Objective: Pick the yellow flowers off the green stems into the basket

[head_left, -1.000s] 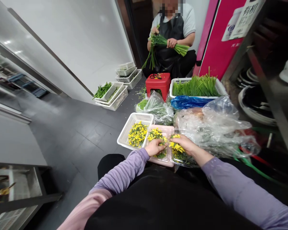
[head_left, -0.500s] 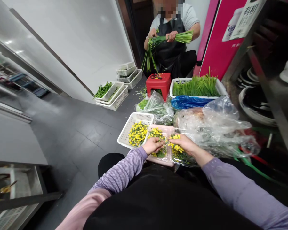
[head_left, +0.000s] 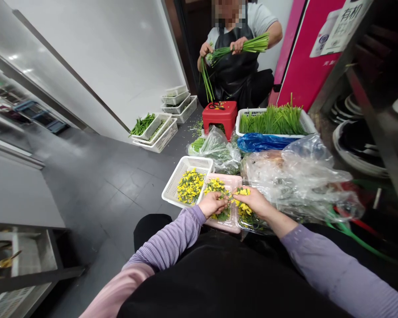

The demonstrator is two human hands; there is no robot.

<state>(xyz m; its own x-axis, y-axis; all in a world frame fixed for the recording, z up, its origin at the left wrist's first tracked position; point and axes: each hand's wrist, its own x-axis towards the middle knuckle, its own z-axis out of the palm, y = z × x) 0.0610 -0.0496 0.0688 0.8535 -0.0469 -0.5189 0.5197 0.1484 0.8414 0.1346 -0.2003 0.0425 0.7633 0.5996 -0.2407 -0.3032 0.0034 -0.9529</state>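
Note:
My right hand is closed round a small bunch of yellow-flowered sprigs, with the blossoms showing at its fingertips. Close beside it, my left hand pinches with thumb and fingers; what lies in the pinch is too small to make out. Both hands are over a pale pink tray with yellow flowers and green leaves in it. A clear plastic tray with more flowering greens is partly hidden below my right hand. To the left, a white perforated basket contains a heap of yellow flower heads.
Ahead are a red stool with scissors on top, bagged greens and a basket of upright green stalks. Clear plastic bags lie right. Stacked baskets stand by the wall. Opposite, a person holds long green stems.
My hands stay nearly in place over the trays, fingers shifting slightly. The person opposite has raised the long stems a little, and fewer of them hang down. The view has tilted slightly.

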